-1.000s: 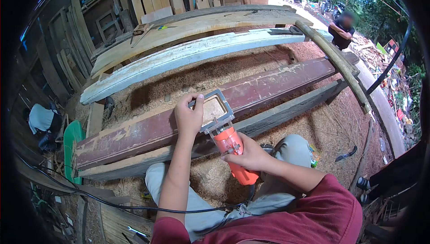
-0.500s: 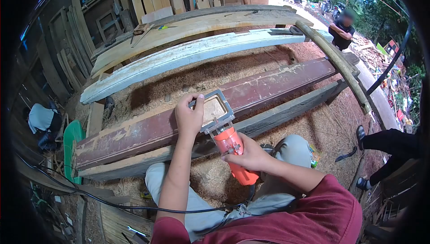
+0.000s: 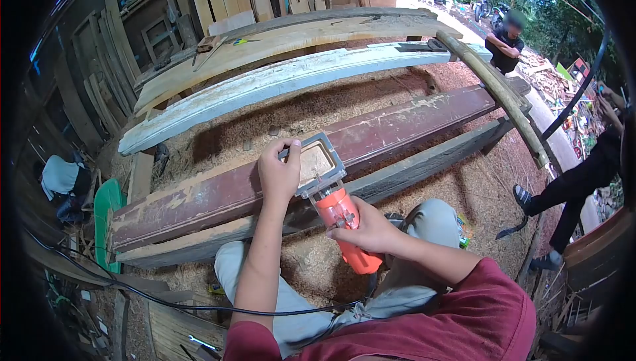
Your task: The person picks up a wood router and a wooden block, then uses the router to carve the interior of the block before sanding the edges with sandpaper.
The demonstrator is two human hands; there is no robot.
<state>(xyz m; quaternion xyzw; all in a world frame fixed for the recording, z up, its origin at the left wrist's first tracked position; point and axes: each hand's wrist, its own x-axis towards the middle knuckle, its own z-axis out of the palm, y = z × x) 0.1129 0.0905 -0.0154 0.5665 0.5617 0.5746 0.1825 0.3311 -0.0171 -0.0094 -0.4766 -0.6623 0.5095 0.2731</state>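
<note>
My right hand (image 3: 368,227) is wrapped round the orange body of a corded power tool (image 3: 358,259), just in front of my knees. At the tool's far end is a rectangular grey frame (image 3: 338,161) with a pale wood-coloured surface showing inside it. My left hand (image 3: 279,170) is closed on the left side of this frame, its thumb along the inner edge and its other fingers partly hidden. Under the frame lies a long red-brown painted beam (image 3: 411,124), scuffed and bare in patches. A weathered grey beam (image 3: 424,165) runs along its near side.
Beyond lie a white-painted beam (image 3: 265,86) and a broad pale plank (image 3: 218,69). A black cable (image 3: 199,306) crosses my lap. At the left stands a green chair-like thing (image 3: 106,218); a pole (image 3: 493,86) slants across the right. One person (image 3: 507,46) squats behind it; another person's legs (image 3: 570,192) are nearer.
At the right edge, the nearer person's legs have shifted and spread in a step, and that person's hands now show. My hands and the power tool stay where they were.
</note>
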